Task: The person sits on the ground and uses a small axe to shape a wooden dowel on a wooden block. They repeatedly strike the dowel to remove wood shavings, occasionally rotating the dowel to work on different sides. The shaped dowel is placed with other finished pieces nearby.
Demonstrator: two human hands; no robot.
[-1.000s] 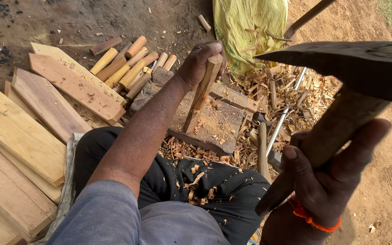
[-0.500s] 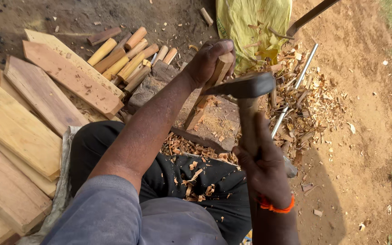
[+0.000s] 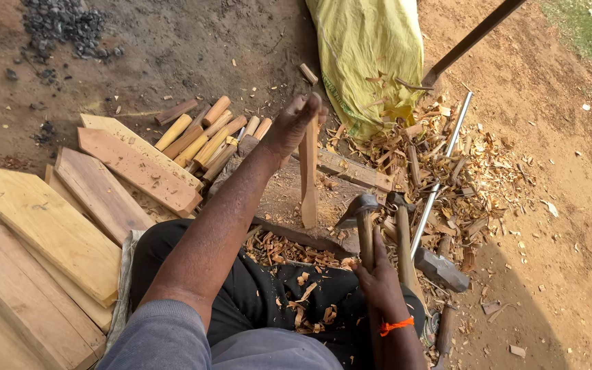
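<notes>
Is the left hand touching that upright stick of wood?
Touching. The head view shows the left hand wrapped over the top of the upright stick, with no gap between them.

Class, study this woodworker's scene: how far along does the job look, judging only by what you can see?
Done: a row of shaped pegs lies by the planks, and chips cover the ground. In hand: the left hand stands a stick upright while the right hand grips an adze. Left: this stick's shaping.

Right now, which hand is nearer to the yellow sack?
Left. The left hand holds the upright wooden stick just beside the yellow sack; the right hand grips the adze lower down, farther away.
</notes>
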